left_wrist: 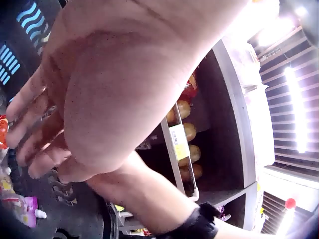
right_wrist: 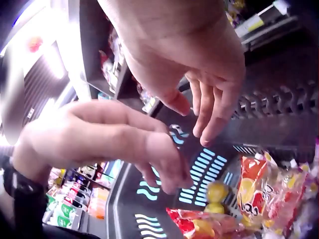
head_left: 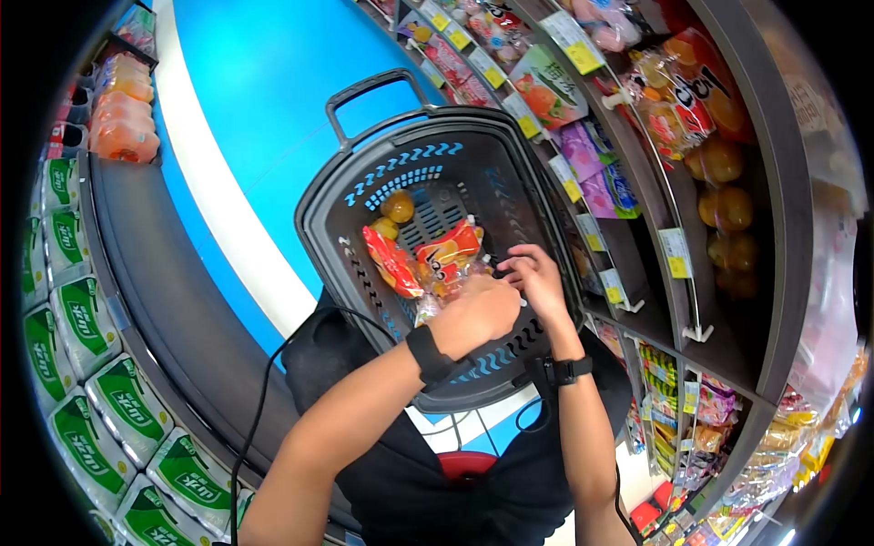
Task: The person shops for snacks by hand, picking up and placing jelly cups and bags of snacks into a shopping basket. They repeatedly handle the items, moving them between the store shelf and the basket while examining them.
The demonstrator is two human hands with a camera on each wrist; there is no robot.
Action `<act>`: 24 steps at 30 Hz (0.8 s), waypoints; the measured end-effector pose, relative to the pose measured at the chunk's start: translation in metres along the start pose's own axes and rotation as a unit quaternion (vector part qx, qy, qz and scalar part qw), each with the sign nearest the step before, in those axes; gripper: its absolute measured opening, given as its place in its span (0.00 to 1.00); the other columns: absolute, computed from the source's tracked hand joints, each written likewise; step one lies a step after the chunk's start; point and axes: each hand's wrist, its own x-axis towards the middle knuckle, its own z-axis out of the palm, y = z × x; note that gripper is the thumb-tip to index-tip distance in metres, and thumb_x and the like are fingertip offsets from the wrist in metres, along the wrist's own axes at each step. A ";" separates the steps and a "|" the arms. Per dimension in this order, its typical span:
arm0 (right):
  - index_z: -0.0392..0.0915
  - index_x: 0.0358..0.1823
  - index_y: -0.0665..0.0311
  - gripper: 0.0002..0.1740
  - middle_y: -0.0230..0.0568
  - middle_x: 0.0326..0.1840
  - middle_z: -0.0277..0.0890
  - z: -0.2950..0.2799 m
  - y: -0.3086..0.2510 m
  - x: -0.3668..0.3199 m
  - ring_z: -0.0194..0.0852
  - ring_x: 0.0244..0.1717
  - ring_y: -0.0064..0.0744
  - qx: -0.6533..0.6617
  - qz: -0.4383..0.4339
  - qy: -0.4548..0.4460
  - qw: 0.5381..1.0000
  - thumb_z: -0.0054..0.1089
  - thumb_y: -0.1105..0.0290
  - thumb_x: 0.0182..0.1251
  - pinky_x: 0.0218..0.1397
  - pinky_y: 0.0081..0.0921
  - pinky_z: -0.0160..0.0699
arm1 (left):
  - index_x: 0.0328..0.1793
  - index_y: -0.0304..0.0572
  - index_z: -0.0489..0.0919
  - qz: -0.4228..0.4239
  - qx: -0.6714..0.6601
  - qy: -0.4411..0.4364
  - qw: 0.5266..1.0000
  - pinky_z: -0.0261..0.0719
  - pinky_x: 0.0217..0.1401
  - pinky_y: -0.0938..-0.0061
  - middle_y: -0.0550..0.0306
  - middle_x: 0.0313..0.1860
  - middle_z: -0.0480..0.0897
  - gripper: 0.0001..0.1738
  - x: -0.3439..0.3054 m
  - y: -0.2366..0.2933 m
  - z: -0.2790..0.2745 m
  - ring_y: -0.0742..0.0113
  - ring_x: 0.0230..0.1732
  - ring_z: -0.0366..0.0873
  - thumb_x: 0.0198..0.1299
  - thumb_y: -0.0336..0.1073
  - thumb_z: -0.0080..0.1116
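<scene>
Below me, a dark grey shopping basket (head_left: 319,218) holds red-and-orange snack bags (head_left: 394,262), clear-wrapped pieces and round yellow-brown items (head_left: 398,207). My left hand (head_left: 480,317) hovers over the bags near the basket's close end, back up, its fingers mostly hidden from the head view. In the right wrist view, that left hand (right_wrist: 99,134) has loosely bent fingers with nothing between them. To its right is my right hand (head_left: 537,282), fingers relaxed and apart, inside the basket's right side. The right wrist view shows this right hand (right_wrist: 199,74) above the basket, holding nothing.
Shelves with price tags (head_left: 675,252) run along the right, carrying bagged sweets and packed round yellow-brown items (head_left: 724,209). On the left, green-and-white packs (head_left: 86,318) line a dark shelf ledge (head_left: 173,273). Blue floor (head_left: 255,82) lies ahead. A cable hangs beside my left arm.
</scene>
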 end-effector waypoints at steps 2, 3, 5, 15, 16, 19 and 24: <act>0.75 0.44 0.69 0.07 0.39 0.35 0.82 0.013 0.031 0.028 0.78 0.32 0.22 -0.017 -0.033 -0.050 0.998 0.52 0.75 0.68 0.35 0.21 0.75 | 0.33 0.35 0.86 -0.006 0.018 0.083 0.996 0.82 0.38 0.58 0.44 0.33 0.86 0.10 0.002 -0.008 0.010 0.50 0.36 0.85 0.51 0.33 0.57; 0.74 0.44 0.69 0.08 0.38 0.34 0.82 0.019 0.049 0.042 0.77 0.33 0.22 -0.023 -0.061 -0.075 0.995 0.52 0.73 0.68 0.36 0.19 0.74 | 0.33 0.35 0.86 -0.010 0.028 0.124 0.992 0.82 0.38 0.59 0.43 0.33 0.86 0.11 0.003 -0.014 0.012 0.49 0.35 0.85 0.50 0.33 0.57; 0.75 0.43 0.68 0.08 0.36 0.33 0.81 0.032 0.074 0.069 0.77 0.34 0.23 -0.048 -0.041 -0.111 0.992 0.55 0.72 0.67 0.38 0.20 0.74 | 0.37 0.34 0.84 -0.073 0.064 0.164 0.982 0.81 0.40 0.60 0.43 0.34 0.85 0.12 0.004 -0.013 -0.001 0.49 0.39 0.85 0.49 0.33 0.58; 0.77 0.49 0.66 0.11 0.42 0.36 0.83 0.158 0.137 0.171 0.82 0.39 0.33 -0.239 -0.114 -0.126 0.956 0.56 0.75 0.65 0.46 0.25 0.79 | 0.50 0.36 0.78 -0.090 0.008 0.194 0.977 0.78 0.45 0.63 0.49 0.43 0.82 0.19 -0.021 -0.047 -0.022 0.55 0.47 0.81 0.50 0.34 0.58; 0.76 0.50 0.65 0.13 0.44 0.39 0.82 0.165 0.134 0.179 0.82 0.42 0.37 -0.270 -0.143 -0.135 0.943 0.56 0.76 0.64 0.48 0.27 0.79 | 0.49 0.37 0.78 -0.113 -0.004 0.176 0.978 0.76 0.47 0.65 0.50 0.43 0.82 0.17 -0.021 -0.045 -0.024 0.57 0.46 0.80 0.52 0.34 0.56; 0.76 0.53 0.62 0.18 0.47 0.50 0.79 0.187 0.132 0.196 0.79 0.51 0.47 -0.373 -0.236 -0.158 0.883 0.57 0.78 0.59 0.55 0.34 0.77 | 0.48 0.37 0.79 -0.118 -0.022 0.167 0.979 0.75 0.49 0.66 0.50 0.45 0.81 0.16 -0.018 -0.041 -0.020 0.57 0.47 0.80 0.55 0.34 0.53; 0.73 0.60 0.53 0.24 0.44 0.64 0.70 0.201 0.126 0.211 0.70 0.63 0.48 -0.568 -0.297 -0.230 0.732 0.52 0.74 0.61 0.64 0.38 0.71 | 0.48 0.36 0.79 -0.092 -0.059 0.120 0.987 0.73 0.52 0.67 0.47 0.47 0.81 0.14 -0.022 -0.033 -0.025 0.55 0.50 0.79 0.57 0.34 0.52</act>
